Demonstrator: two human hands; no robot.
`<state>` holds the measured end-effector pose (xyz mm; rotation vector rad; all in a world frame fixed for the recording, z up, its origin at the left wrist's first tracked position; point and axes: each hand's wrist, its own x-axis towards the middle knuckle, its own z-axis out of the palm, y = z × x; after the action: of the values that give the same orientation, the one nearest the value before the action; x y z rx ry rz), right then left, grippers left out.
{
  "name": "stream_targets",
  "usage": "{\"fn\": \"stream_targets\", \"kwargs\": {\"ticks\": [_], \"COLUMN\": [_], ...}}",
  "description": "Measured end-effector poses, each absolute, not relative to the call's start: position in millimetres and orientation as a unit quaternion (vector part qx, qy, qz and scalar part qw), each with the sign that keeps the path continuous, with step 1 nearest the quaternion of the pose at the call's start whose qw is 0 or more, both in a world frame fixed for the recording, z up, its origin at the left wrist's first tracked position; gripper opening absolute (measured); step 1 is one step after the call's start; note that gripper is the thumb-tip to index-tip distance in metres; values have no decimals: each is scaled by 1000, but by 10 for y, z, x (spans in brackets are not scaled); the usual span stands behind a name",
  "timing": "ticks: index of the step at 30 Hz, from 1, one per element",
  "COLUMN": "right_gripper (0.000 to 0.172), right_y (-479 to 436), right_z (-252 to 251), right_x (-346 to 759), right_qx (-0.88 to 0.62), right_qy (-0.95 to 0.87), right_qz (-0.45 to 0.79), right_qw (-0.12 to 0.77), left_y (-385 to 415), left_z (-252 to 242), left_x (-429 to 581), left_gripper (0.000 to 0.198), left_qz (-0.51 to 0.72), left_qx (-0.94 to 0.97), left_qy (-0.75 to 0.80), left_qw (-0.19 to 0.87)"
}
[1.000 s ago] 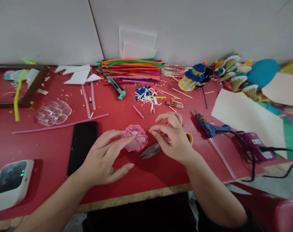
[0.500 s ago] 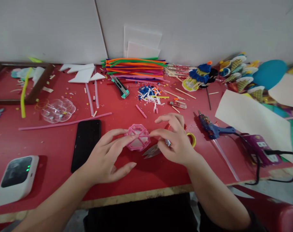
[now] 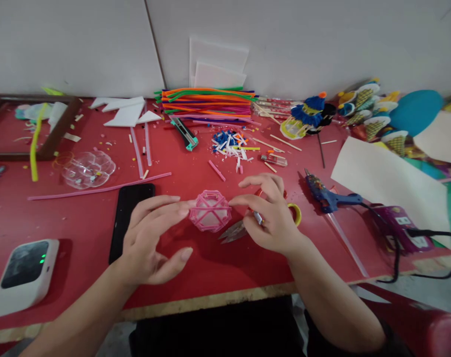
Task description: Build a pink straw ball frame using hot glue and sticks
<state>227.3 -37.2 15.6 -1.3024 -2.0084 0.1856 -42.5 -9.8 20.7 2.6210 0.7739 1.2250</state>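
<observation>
A small pink frame (image 3: 210,214), with several sides, a white middle and crossing pink strips on top, sits on the red table. My left hand (image 3: 145,243) is to its left, fingers stretched and thumb apart, the fingertips at or just short of its edge. From the other side my right hand (image 3: 272,218) reaches over, its index fingertip at the frame's right edge and its fingers loosely apart. Beneath the right hand lie scissors (image 3: 232,231), their blades pointing left; the hand partly hides the handles. A shiny metal bit shows between thumb and fingers; I cannot tell what it is.
A black phone (image 3: 115,233) lies beside my left hand. To the right are a blue glue gun (image 3: 327,196) and a purple power block (image 3: 398,228). Pipe cleaners (image 3: 210,104), a green cutter (image 3: 184,134) and coloured scraps (image 3: 228,144) lie behind.
My left hand has drawn back to the left, its fingers leaving the top of the pink frame. My right hand stays nearly in place.
</observation>
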Motion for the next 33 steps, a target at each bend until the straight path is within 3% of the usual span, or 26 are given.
{"fn": "stream_targets", "kwargs": {"ticks": [6,33], "right_gripper": [45,43], "right_y": [-401,-393], "right_z": [158,98], "right_x": [2183,2123], "right_qx": [-484,-459], "right_qy": [-800,-818], "right_qz": [88,101], "right_qw": [344,331], "left_y": [-103,-78], "left_z": [194,171], "left_x": [-427,-416], "left_gripper": [35,35], "left_qz": [373,359], "left_qx": [871,883], "left_qy": [315,302], "left_qw": [61,29]}}
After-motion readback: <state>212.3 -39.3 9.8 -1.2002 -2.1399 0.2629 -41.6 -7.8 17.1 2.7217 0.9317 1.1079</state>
